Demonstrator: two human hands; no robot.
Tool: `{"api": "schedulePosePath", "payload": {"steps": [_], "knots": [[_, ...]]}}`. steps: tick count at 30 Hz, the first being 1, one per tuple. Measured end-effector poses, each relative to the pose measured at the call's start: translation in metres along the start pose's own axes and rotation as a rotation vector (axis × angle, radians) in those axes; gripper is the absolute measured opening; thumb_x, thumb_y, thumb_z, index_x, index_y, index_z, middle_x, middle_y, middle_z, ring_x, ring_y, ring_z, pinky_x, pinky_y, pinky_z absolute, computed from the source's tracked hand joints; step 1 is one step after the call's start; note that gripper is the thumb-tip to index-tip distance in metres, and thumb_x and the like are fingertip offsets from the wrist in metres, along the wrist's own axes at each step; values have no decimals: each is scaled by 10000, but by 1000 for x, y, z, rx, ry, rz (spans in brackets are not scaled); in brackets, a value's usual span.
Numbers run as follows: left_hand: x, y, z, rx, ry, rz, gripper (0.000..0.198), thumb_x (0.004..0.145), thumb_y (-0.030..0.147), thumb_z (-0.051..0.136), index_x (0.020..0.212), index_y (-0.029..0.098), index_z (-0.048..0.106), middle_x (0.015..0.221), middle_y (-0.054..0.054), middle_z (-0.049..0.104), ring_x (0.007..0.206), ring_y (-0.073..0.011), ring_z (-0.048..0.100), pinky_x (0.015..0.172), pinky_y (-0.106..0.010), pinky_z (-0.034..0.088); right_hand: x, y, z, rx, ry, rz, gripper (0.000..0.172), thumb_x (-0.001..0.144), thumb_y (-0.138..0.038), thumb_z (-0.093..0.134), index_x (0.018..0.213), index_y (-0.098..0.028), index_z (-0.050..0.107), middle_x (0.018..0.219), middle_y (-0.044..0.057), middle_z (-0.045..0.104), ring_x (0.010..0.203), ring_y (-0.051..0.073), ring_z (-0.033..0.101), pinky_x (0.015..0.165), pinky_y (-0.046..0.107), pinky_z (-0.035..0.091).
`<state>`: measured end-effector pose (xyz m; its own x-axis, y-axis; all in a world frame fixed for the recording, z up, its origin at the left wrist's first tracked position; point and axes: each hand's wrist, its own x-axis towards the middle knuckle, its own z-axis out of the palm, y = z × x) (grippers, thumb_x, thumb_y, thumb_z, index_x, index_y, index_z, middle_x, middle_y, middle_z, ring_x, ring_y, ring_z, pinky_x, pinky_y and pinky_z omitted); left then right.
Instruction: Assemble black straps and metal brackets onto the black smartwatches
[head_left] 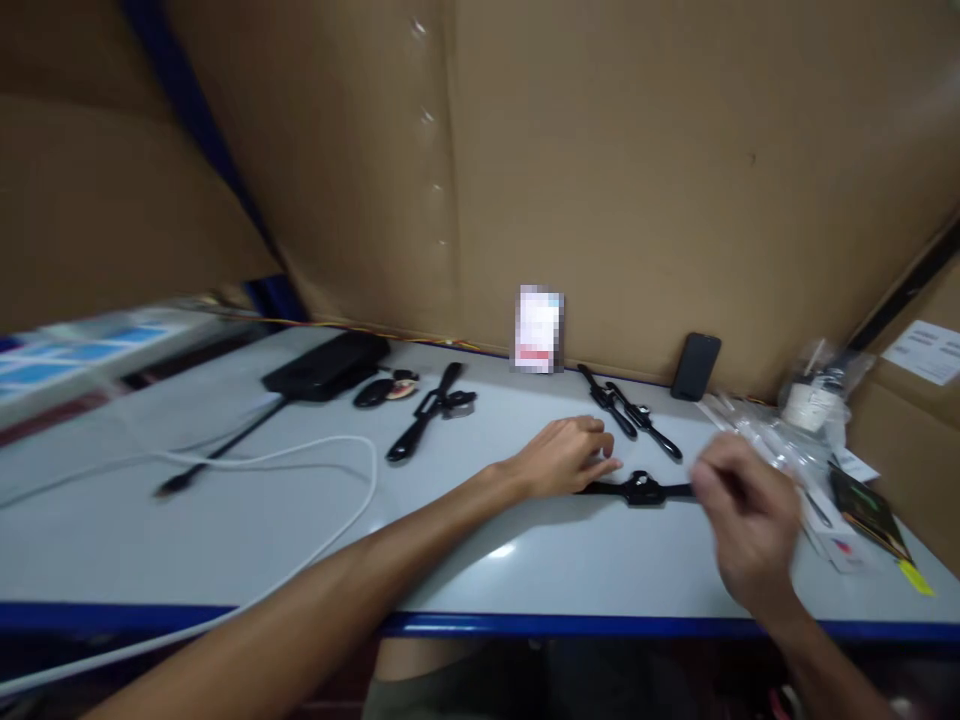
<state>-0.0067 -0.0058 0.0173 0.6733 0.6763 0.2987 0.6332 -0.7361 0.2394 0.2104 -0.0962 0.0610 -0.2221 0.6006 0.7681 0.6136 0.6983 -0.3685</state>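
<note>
A black smartwatch (643, 488) lies flat on the pale table (225, 520), its straps stretched left and right. My left hand (564, 456) reaches across the table and rests with curled fingers on the watch's left strap. My right hand (750, 515), blurred by motion, is at the right strap end with fingers curled; whether it grips the strap I cannot tell. Two more black watches (630, 410) lie just behind, near the cardboard wall.
Another black watch (431, 412), a black box (326, 365) with a cable, a small dark oval thing (373, 392) and a white cable (300, 460) lie at left. A black phone (696, 366) leans on the cardboard wall. Plastic bags and small packages (817, 450) crowd the right.
</note>
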Motion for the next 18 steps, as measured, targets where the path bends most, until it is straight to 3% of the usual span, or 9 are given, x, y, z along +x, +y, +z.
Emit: {"api": "schedulePosePath", "payload": {"steps": [1, 2, 5, 9, 13, 14, 18], "knots": [[1, -3, -3, 51, 24, -63, 271, 1035, 409, 526, 1011, 205, 702, 1002, -59, 677, 908, -204, 648, 802, -311, 486, 1, 8, 10, -48, -49, 1, 360, 1029, -380, 555, 723, -191, 537, 626, -25, 560, 532, 116, 509, 553, 257, 387], [2, -8, -7, 95, 37, -121, 270, 1038, 399, 517, 1033, 206, 705, 1028, -69, 682, 949, -212, 652, 831, -317, 493, 1, 18, 20, -134, -183, -2, 374, 1023, -416, 556, 720, -200, 529, 569, -42, 542, 471, 111, 473, 521, 260, 339], [4, -28, -21, 208, 59, -321, 255, 1034, 346, 502, 1062, 203, 711, 1102, -103, 686, 1059, -247, 653, 895, -338, 501, -7, 52, 46, -320, -540, -116, 372, 1027, -463, 534, 757, -208, 567, 588, -19, 623, 489, 150, 564, 533, 280, 302], [-7, -65, -46, 343, 104, -688, 287, 1037, 257, 448, 1179, 156, 676, 1234, -173, 656, 1167, -302, 637, 924, -388, 515, -9, 84, 63, -538, -669, -114, 405, 1085, -405, 419, 837, -186, 653, 735, 56, 732, 666, 221, 707, 590, 290, 353], [-27, -98, -61, 413, 70, -994, 310, 1039, 333, 526, 1227, 115, 642, 1225, -172, 658, 1118, -287, 661, 929, -444, 548, 16, 92, 62, -754, -769, 51, 428, 1095, -402, 382, 968, -172, 720, 871, 130, 781, 793, 286, 757, 633, 299, 411], [-30, -105, -62, 417, 46, -1042, 335, 1019, 381, 585, 1250, 141, 626, 1230, -120, 660, 1085, -254, 665, 926, -458, 564, 25, 93, 61, -781, -780, 100, 450, 1096, -404, 371, 968, -166, 731, 881, 153, 781, 820, 302, 760, 652, 305, 428], [-37, -120, -53, 434, -25, -1094, 361, 998, 389, 630, 1274, 157, 615, 1259, -106, 646, 1083, -245, 661, 919, -460, 579, 55, 88, 67, -783, -742, 198, 521, 1108, -378, 284, 990, -143, 734, 933, 213, 770, 898, 349, 757, 709, 346, 469]]}}
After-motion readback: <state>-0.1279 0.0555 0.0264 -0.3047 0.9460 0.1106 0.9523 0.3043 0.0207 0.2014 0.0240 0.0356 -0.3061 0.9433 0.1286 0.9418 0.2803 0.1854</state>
